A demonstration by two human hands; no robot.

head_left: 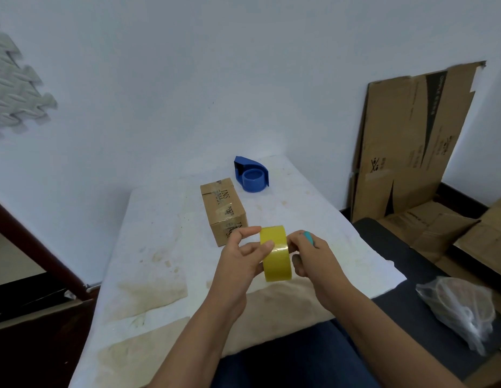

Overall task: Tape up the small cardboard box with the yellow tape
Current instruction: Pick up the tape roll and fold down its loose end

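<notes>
The roll of yellow tape [275, 253] is held on edge above the near half of the table [165, 219], clamped between both hands; its core and far side are hidden by them. The left hand [240, 260] is pressed to the roll from nine o'clock, thumb laid on the outer band and forefinger raised free. The right hand [310, 254] is closed on it from three o'clock, and a small teal thing [309, 237] is seen at its knuckles, too hidden to be told. Just beyond the roll, at eleven o'clock, the small cardboard box [223, 210] is lain flat on the table, its near corner covered by the left fingers and its print blurred. A blue tape holder [252, 175] is set at twelve o'clock, near the far edge. Bare stained cloth is left open at nine o'clock. At two o'clock flattened cardboard [406, 147] is leaned on the wall, and at four o'clock a plastic bag [461, 309] is cut off, contents unclear.
</notes>
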